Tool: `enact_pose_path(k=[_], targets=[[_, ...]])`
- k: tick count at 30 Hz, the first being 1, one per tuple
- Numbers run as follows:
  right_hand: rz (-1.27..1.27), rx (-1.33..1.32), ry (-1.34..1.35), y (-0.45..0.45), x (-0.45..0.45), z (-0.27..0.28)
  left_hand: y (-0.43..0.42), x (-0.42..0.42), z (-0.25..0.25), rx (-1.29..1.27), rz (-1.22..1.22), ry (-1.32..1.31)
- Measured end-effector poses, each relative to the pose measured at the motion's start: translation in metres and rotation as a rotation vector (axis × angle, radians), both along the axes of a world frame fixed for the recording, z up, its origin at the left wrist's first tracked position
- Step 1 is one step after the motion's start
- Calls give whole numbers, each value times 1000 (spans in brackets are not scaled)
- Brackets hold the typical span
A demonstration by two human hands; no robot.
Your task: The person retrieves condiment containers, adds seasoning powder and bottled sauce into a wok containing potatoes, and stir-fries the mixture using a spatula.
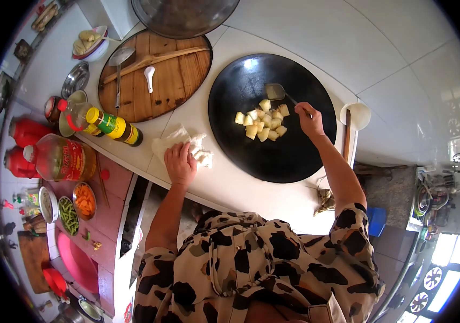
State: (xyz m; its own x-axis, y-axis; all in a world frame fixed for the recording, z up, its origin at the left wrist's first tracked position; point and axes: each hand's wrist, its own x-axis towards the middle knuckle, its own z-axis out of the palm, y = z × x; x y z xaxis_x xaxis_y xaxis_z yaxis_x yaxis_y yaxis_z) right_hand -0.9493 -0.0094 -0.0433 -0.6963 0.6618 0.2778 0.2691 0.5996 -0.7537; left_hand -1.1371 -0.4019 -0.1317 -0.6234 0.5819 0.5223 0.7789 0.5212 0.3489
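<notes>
My right hand point(310, 119) is closed around the handle of a metal spatula point(275, 92), whose blade is inside a large black wok point(294, 156). Pale yellow potato chunks point(262, 123) lie in a loose heap at the wok's middle, just below the blade. To the left of the wok, my left hand point(180, 163) rests on the counter with its fingers bent over a crumpled white cloth point(204, 156). The cloth bunches out on both sides of the hand; what the fingertips do in its folds is partly hidden.
A round wooden lid point(187, 81) bears a ladle point(120, 56), a wooden stick and a white spoon point(149, 79). Bottles point(114, 127) stand at the counter's left edge. Lower left are an oil jug point(68, 156) and bowls of carrot point(84, 200) and green vegetable pieces point(69, 216).
</notes>
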Motion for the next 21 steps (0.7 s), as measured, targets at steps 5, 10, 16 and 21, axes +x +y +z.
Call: enact_pose_path(k=[5,10,16,21], targets=[[88,206,-61,-8,8,11,-1,1,3,7,1,-14],[171,296,-77,-24,5,7,-2,1,2,18,-4,-19],[240,445,-137,-39,-3,-3,-2,1,2,29,-3,-55],[250,490,-156,-44,-5,-13,-3,0,1,38,6,-40]])
